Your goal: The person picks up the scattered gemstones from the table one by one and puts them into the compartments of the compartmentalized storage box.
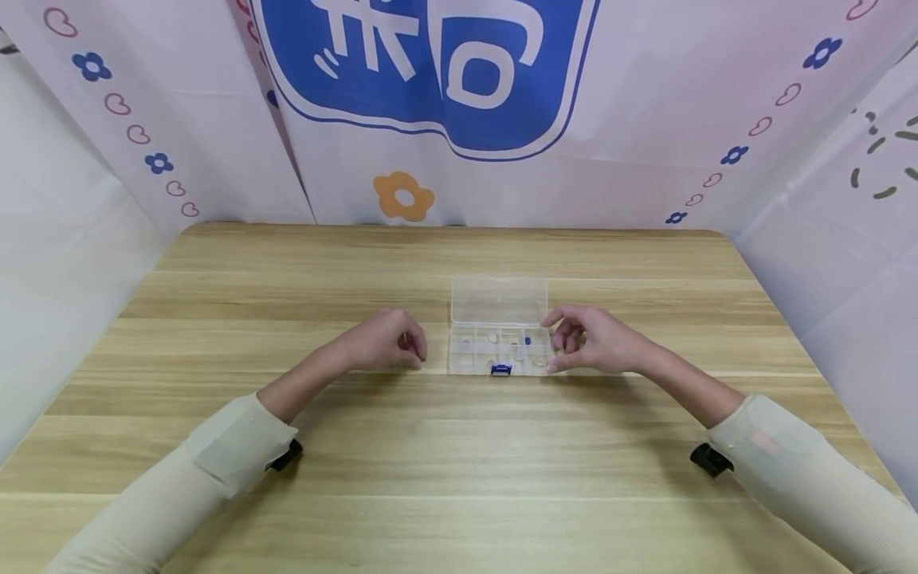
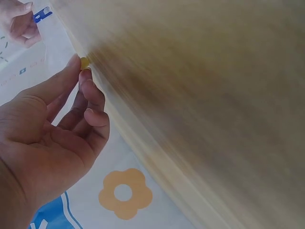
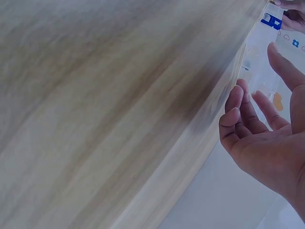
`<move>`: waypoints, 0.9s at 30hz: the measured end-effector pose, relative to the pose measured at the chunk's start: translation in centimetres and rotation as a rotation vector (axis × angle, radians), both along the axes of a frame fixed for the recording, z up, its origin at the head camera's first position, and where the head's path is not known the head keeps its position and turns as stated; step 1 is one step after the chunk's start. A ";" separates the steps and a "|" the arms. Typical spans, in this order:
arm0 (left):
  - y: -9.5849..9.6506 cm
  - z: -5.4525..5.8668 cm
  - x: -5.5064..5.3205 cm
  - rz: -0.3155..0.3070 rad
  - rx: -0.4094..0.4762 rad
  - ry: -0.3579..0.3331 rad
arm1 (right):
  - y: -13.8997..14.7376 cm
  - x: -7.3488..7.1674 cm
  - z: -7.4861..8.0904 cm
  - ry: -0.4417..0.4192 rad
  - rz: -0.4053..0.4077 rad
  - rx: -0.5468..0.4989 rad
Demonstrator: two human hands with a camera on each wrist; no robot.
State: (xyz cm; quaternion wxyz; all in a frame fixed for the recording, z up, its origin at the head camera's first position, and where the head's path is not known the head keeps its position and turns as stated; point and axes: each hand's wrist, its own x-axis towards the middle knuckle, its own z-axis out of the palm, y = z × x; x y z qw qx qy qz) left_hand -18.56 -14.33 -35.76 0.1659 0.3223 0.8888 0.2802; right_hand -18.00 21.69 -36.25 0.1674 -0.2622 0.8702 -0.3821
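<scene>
A clear plastic compartment box (image 1: 462, 370) lies on the table with its transparent lid (image 1: 500, 300) swung back and a blue latch (image 1: 501, 370) at the front. Several tiny pieces, white, dark blue and others too small to tell, are in its compartments. Left of the box, my left hand (image 1: 388, 341) pinches a small yellow round piece (image 2: 85, 63), pill-like, between thumb and fingertip. My right hand (image 1: 601, 341) is at the box's right side, thumb by the front corner and forefinger by the hinge end, fingers loosely bent. Whether it touches the box I cannot tell.
The wooden table (image 1: 459, 462) ends at a white printed cloth (image 1: 631, 159) behind. White cloth also hangs on both sides. A black wrist device (image 1: 285, 455) is under the left sleeve, and another black device (image 1: 712, 460) under the right.
</scene>
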 end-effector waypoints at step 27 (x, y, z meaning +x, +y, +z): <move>0.0 0.8 0.0 0.062 0.062 0.018 | 0.1 -0.1 -0.3 -0.007 -0.008 -0.028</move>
